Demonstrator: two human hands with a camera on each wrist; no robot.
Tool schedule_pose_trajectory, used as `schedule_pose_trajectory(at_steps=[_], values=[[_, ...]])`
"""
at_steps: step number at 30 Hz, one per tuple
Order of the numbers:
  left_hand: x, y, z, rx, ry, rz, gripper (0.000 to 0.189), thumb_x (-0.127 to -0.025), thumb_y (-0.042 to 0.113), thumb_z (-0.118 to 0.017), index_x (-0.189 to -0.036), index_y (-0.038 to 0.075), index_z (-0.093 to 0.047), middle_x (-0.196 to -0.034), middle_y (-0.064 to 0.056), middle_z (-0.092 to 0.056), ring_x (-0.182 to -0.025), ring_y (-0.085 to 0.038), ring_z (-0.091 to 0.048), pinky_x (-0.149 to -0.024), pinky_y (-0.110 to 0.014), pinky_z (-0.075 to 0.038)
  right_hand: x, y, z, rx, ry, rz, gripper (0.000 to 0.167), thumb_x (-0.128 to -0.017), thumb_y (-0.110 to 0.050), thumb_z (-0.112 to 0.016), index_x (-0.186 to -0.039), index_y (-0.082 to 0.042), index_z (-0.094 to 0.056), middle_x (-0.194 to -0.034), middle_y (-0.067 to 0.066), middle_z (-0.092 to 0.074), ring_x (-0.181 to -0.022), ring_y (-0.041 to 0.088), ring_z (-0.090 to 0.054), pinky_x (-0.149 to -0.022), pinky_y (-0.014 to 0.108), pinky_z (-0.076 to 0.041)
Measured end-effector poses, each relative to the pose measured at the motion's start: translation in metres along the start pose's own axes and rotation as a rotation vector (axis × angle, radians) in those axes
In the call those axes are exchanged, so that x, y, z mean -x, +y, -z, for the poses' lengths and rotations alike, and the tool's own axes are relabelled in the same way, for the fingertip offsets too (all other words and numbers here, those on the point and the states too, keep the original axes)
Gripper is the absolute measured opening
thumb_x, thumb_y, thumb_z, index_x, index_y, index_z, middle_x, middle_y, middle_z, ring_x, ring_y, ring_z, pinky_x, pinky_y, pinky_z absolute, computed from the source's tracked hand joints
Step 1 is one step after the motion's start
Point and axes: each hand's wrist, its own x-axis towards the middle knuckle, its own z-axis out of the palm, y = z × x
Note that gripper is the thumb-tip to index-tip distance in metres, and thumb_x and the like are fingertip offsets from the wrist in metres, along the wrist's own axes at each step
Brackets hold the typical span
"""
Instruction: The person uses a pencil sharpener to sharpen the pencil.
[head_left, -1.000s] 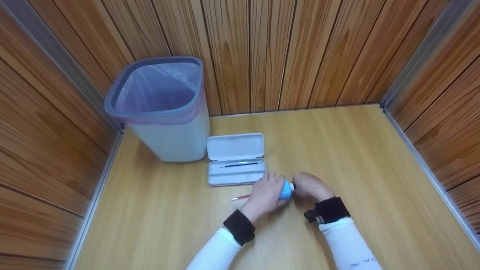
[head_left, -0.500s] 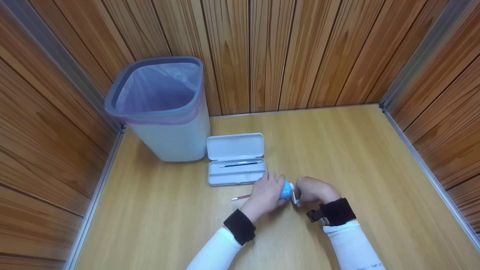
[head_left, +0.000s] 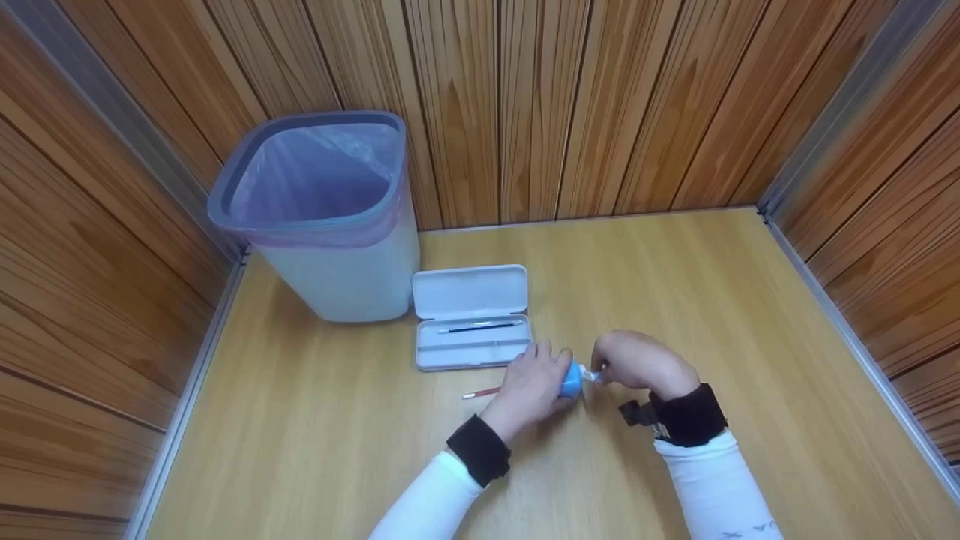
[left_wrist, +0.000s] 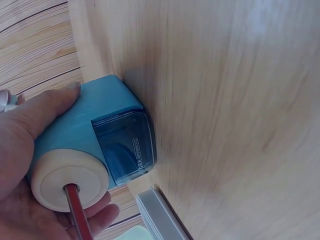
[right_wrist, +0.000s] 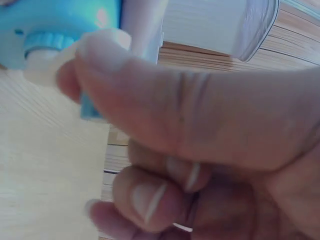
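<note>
Left wrist view gives you the best look at the pencil sharpener (left_wrist: pixel 82 120): glossy light-blue body, dark see-through blue window (left_wrist: pixel 125 147) with small white print, and a cream round disc (left_wrist: pixel 70 175) on the front. A red pencil (left_wrist: pixel 78 215) pokes into the hole in the middle of that disc. Your right wrist cam catches the other end, where a white crank (right_wrist: pixel 44 70) sits by a ribbed blue ring (right_wrist: pixel 47 41).

As for edges, you've got a wood-look tabletop (head_left: pixel 652 277) running back to a plank wall (head_left: pixel 525 112), with more planks and metal strips (head_left: pixel 847 330) down both sides. To your right there's a good stretch of bare wood before the strip. Left is tighter: an open pencil case (head_left: pixel 471 292) with a dark pen (head_left: pixel 480 328) inside sits right by your left fingertips (can't tell if they touch), and a lined bin (head_left: pixel 337 281) stands just beside it.

Your left hand (head_left: pixel 531 384) is wrapped over the sharpener, thumb on one side, fingers round the other, and the pencil's end sticks out to the left of it. Your right hand (head_left: pixel 641 364) is pinching the crank between thumb and index finger, just right of the sharpener, other fingers curled in.
</note>
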Motion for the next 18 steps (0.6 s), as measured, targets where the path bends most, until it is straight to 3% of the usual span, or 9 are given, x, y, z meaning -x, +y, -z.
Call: schedule_pose_trajectory(at_steps=[7,14,18], values=[[0.0,0.0,0.001,-0.009,-0.004,-0.01,0.068,-0.085,0.049,-0.072,-0.139,0.016,-0.05,-0.11,-0.008,-0.051,-0.096,-0.02,-0.048,-0.073,-0.029,-0.047,-0.004,0.0,0.001,0.068,0.118,0.061,0.01,-0.081,-0.004,-0.078,-0.091,-0.004,-0.076,-0.084,0.006,-0.07,-0.066,0.016,-0.058,-0.061,0.034,-0.052],[0.0,-0.001,0.002,-0.013,-0.009,-0.016,0.071,-0.084,0.05,-0.072,-0.142,0.016,-0.048,-0.113,-0.008,-0.051,-0.099,-0.02,-0.049,-0.076,-0.03,-0.048,-0.013,0.005,-0.005,0.109,0.24,0.106,0.016,-0.083,-0.004,-0.077,-0.099,-0.003,-0.076,-0.091,0.009,-0.07,-0.075,0.021,-0.065,-0.069,0.035,-0.056],[-0.001,-0.001,0.001,-0.01,-0.012,-0.024,0.072,-0.084,0.05,-0.073,-0.141,0.016,-0.048,-0.115,-0.009,-0.051,-0.101,-0.021,-0.049,-0.079,-0.032,-0.049,-0.027,0.013,-0.013,0.109,0.284,0.086,0.016,-0.084,-0.007,-0.077,-0.1,-0.007,-0.077,-0.092,0.008,-0.07,-0.08,0.023,-0.067,-0.072,0.036,-0.056]])
